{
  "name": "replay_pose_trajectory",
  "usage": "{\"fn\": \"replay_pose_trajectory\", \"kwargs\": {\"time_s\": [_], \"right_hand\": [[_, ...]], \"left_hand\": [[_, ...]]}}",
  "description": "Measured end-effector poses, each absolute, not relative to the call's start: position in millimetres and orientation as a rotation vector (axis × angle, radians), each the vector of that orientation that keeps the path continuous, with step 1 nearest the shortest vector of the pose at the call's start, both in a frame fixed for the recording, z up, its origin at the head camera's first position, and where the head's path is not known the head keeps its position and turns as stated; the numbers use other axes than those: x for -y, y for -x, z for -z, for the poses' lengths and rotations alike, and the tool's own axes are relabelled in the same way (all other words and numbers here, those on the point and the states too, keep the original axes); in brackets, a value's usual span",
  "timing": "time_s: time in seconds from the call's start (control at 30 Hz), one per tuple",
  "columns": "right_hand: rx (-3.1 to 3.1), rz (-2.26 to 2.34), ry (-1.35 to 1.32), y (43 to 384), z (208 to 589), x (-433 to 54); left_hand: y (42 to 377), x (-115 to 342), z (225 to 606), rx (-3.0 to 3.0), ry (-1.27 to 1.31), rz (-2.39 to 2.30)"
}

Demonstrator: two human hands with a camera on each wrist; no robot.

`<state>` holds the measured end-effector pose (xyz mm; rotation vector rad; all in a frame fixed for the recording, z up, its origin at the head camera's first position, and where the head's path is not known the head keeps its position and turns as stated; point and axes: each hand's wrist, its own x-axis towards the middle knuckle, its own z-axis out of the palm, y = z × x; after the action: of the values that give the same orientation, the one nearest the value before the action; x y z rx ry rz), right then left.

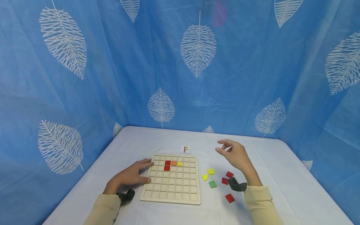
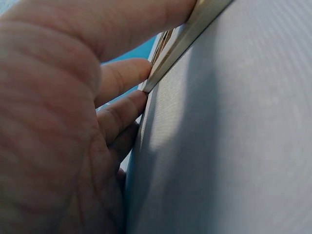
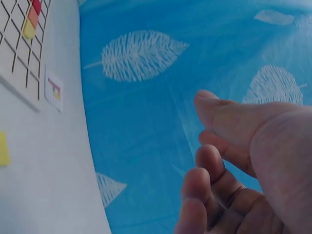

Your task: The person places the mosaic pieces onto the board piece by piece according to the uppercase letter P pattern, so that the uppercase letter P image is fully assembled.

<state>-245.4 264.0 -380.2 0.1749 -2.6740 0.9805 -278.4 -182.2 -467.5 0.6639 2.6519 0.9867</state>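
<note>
A wooden grid board (image 1: 171, 196) lies flat on the table. Two red tiles (image 1: 167, 168), an orange tile (image 1: 174, 163) and a yellow tile with a rounded corner (image 1: 180, 164) sit in its upper cells. My left hand (image 1: 130, 175) rests at the board's left edge, thumb and fingertips touching the rim. Raised over the table, right of the board, my right hand (image 1: 235, 155) has loosely bent fingers with nothing between them; the right wrist view also shows thumb and fingertips apart. A small printed card (image 1: 186, 149) with a coloured grid pattern lies behind the board.
Loose tiles lie right of the board: a yellow square (image 1: 211, 171), a rounded yellow piece (image 1: 205, 177), a green square (image 1: 212, 184) and red ones (image 1: 229, 198) near my right wrist. A blue leaf-patterned curtain (image 1: 180, 78) surrounds the white table (image 1: 270, 175).
</note>
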Motion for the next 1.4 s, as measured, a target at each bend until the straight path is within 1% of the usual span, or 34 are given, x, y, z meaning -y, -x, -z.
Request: {"fn": "replay_pose_trajectory", "kwargs": {"time_s": [0.3, 0.5, 0.67, 0.87, 1.13, 1.4], "right_hand": [[2.731, -0.994, -0.188, 239, 390, -294], [2.773, -1.045, -0.212, 242, 406, -311], [2.819, -1.087, -0.181, 243, 418, -326], [2.861, -1.166, -0.159, 242, 423, -333], [2.947, -1.327, -0.188, 238, 431, -338], [3.028, -1.431, -0.216, 240, 443, -348]], "left_hand": [[279, 183, 467, -2.636, -0.670, -1.015], [278, 184, 468, -2.646, -0.655, -0.989], [277, 183, 467, -2.658, -0.656, -0.976], [277, 183, 469, -2.638, -0.665, -1.008], [277, 183, 471, -2.622, -0.668, -1.029], [279, 184, 470, -2.640, -0.662, -0.995]]}}
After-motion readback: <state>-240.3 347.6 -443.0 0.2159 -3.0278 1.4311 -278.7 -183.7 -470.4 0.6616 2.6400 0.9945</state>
